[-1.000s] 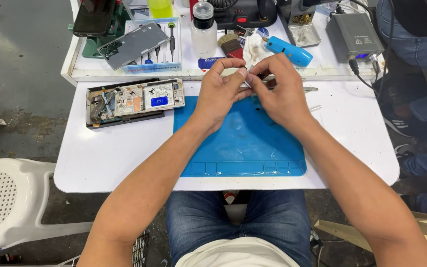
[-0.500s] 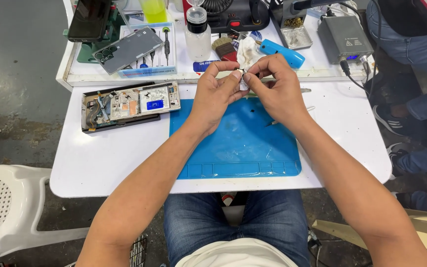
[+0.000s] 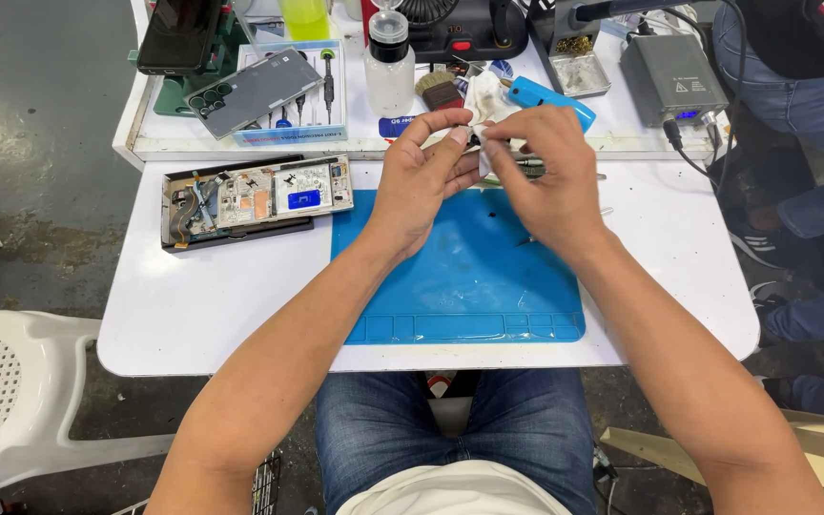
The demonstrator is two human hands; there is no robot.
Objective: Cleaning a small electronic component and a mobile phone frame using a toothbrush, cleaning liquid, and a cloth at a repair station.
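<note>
Fingers (image 3: 469, 143) of both hands pinch small white piece (image 3: 484, 164) above blue mat (image 3: 460, 277).

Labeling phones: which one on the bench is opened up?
The opened phone left of the blue mat, circuit boards exposed. The dark phone on the stand is intact.

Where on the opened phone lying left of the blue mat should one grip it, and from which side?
Grip the opened phone by its two long dark frame edges, coming from above. It lies flat with its circuit parts exposed upward, so fingers should probably stay off the top face.
</note>
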